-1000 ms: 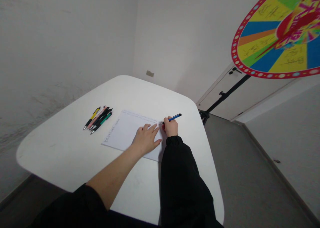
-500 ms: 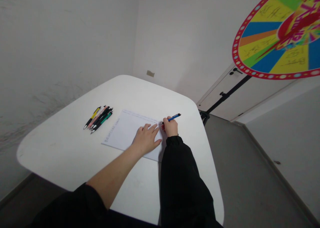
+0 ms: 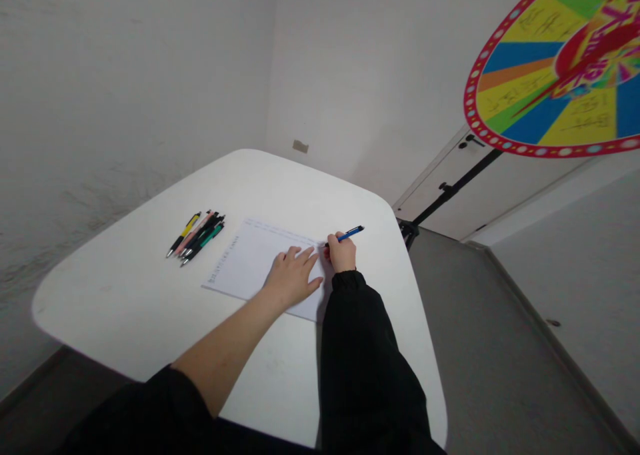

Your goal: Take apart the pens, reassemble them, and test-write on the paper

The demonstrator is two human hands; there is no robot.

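Observation:
A white sheet of paper (image 3: 245,262) lies on the table, with small handwriting along its far edge and its left side. My left hand (image 3: 293,278) rests flat on the paper, fingers spread. Just right of it, my right hand (image 3: 343,252) grips a blue pen (image 3: 354,231) near the paper's upper right part. The pen slants, its top end pointing right and away. Its tip is partly hidden by my fingers, so I cannot tell whether it touches the paper.
Several pens (image 3: 200,235) lie in a bunch left of the paper, among them yellow and green ones. The white table (image 3: 125,308) has rounded corners and stands close to the walls. A colourful prize wheel (image 3: 550,75) on a black stand (image 3: 440,198) rises at the right.
The top end of the blue pen has shifted very slightly to the right. My left hand stays in place on the paper.

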